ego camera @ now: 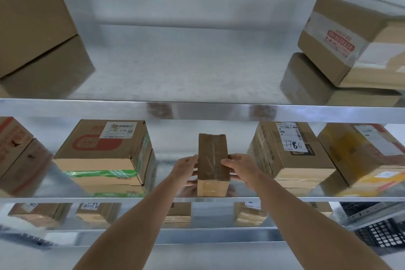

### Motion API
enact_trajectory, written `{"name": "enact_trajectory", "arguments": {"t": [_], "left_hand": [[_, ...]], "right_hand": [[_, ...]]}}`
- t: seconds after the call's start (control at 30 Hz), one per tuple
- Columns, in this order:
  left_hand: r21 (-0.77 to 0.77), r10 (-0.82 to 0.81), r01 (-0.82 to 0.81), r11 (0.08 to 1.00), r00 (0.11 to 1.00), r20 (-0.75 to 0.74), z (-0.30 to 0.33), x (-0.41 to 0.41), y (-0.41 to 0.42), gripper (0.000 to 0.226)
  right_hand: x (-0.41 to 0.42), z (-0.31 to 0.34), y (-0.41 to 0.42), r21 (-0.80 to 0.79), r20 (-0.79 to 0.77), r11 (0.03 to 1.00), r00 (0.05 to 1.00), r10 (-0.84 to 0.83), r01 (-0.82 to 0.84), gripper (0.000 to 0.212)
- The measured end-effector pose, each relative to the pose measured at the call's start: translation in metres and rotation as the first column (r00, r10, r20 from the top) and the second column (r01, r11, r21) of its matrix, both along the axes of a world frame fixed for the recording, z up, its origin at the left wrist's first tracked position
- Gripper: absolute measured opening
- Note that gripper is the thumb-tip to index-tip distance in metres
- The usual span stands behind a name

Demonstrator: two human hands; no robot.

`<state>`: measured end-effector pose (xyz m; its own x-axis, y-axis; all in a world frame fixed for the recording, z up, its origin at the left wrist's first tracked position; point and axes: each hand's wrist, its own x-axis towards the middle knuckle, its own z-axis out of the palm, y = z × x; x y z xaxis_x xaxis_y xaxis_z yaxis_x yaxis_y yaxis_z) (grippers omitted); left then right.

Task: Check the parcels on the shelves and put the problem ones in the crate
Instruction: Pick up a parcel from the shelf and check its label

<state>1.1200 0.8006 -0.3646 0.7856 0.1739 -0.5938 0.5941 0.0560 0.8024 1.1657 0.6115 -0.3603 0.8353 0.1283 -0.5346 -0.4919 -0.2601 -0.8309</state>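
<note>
Parcel: you have the small box [213, 161] between both hands, standing narrow and tall at the front of the middle shelf [219, 199], in the gap between the green-taped box [103, 155] and the box marked 7786 [289, 151].
Left hand: your left hand [185, 170] wraps the box's left side, fingers curled round to its front lower edge, thumb up by the top face.
Right hand: your right hand [240, 167] clamps the right side, thumb on the taped top, fingers tucked behind where they can't be seen.
Contact: the box's base looks to be sitting on the shelf, though you can't be sure it isn't just lifted.
Feel: plain cardboard, stiff at the corners, probably light for its size. The clear tape over the top looks wrinkled and slick, so trust the bare card sides rather than the tape.
Best hold: keep your palms on the two long sides, low down, so the tall box doesn't tip as you turn it.
Check: no label shows on the faces towards you; the far sides are hidden.
Crate: a black mesh crate [381, 237] sits low at your right, below the shelf, well apart from the box.
Watch: neighbours stand close on both sides, so draw it straight towards you.
</note>
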Motion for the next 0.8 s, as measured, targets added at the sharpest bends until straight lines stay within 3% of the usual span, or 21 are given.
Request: {"name": "enact_trajectory", "arguments": {"t": [0.27,0.37,0.8], "left_hand": [[0.103,-0.068,0.069,0.992,0.998,-0.013,0.0,0.006,0.007,0.027],[0.11,-0.099,0.105,0.988,0.993,-0.06,0.001,0.011,0.011,0.036],[0.139,-0.089,0.102,0.985,0.991,-0.095,-0.001,0.015,0.01,0.04]], "right_hand": [[0.001,0.005,0.004,-0.044,-0.071,0.999,0.997,-0.012,0.009,0.028],[0.003,0.003,0.004,-0.064,-0.095,0.998,0.995,-0.023,0.017,0.032],[0.005,0.004,0.011,-0.142,-0.077,0.99,0.997,0.001,-0.012,0.03]]}}
